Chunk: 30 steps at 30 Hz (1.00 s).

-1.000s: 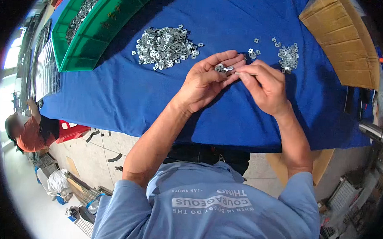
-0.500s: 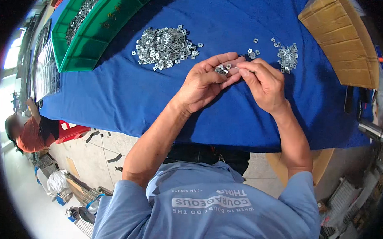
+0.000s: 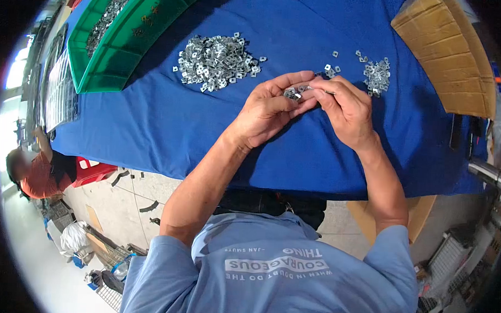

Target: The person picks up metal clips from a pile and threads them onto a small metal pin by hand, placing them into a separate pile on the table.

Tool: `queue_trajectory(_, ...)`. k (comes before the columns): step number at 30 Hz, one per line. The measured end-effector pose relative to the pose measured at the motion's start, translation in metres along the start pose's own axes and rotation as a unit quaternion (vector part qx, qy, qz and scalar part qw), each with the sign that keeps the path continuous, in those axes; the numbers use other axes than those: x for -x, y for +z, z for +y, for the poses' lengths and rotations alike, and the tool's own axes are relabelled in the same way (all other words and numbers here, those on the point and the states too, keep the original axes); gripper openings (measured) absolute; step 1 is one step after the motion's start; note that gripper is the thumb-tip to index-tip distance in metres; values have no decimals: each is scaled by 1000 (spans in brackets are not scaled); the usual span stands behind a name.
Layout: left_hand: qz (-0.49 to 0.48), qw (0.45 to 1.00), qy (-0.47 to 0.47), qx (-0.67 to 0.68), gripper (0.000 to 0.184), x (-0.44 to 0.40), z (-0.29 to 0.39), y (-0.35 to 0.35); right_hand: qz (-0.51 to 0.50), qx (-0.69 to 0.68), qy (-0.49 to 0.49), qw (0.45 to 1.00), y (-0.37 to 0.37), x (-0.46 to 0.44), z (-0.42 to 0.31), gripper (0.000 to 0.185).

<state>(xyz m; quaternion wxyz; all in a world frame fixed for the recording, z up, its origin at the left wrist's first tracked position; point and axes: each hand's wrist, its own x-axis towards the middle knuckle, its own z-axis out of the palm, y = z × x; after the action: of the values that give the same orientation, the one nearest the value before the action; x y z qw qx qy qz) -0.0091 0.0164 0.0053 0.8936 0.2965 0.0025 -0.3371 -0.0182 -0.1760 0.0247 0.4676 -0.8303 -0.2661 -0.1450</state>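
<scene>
My left hand point(image 3: 267, 110) is cupped palm up above the blue cloth, thumb folded over several small metal clips point(image 3: 292, 94) lying in it. Fingers of my right hand point(image 3: 347, 111) are pinched together at the left fingertips, on a thin metal piece point(image 3: 331, 92) too small to make out fully. A large heap of similar square, holed clips point(image 3: 218, 61) lies on the cloth beyond my left hand. Past my right hand is a smaller heap of clips point(image 3: 377, 78), with a few loose clips point(image 3: 331, 70) between the two heaps.
A green bin point(image 3: 107, 69) with small metal parts stands at the far left of the blue-covered table point(image 3: 135, 136). Brown cardboard point(image 3: 447, 53) rises at the far right. Another person point(image 3: 40, 174) is by a red crate point(image 3: 95, 173) at the left.
My right fingers have shifted slightly against the left fingertips, and the thin piece shows more between them. The clips in my left palm have moved a little. Both heaps look the same.
</scene>
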Motion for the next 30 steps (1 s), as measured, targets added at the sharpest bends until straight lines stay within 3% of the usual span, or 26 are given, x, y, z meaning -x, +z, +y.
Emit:
queue_trajectory(12,3,1000,0,-5,55,0,0,1,22,34,-43,998,4,2,2,16)
queue_trajectory(22,-14,999,-14,-30,57,-1,-1,0,9,26,-13,1000,1,1,3,13)
queue_trajectory(26,-9,1000,-20,-12,57,-1,1,3,67,94,16,993,-3,-2,7,6)
queue_trajectory(30,-5,1000,-11,-27,60,0,2,6,117,150,145,971,-22,-6,24,14)
